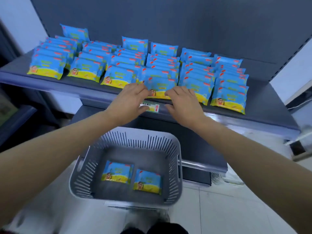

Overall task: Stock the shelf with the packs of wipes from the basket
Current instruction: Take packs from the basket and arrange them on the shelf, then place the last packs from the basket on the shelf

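Both hands are on the front pack (pixel 160 85), which sits on the shelf (pixel 270 107) right above the price label (pixel 152 107). The left hand (pixel 133 97) pinches its lower left corner and the right hand (pixel 183 100) pinches the lower right, fingers curled onto the bottom edge. Imo the trick here is to stand it square against the pack behind it, keep the bottom seam just back from the shelf lip above the label, match its face to the other rows (pixel 45 71) left and right of the label, then let go with both hands together so it doesn't flop forward. Two packs (pixel 117 172) lie flat in the basket (pixel 179 146) straight below the label, so the job looks nearly done. Hard to see: the fingertips are blurred, so the grip is probably shallow but I wouldn't swear to it. The label's print is unreadable, and the packs further back from the label hide each other, so I can't count them.
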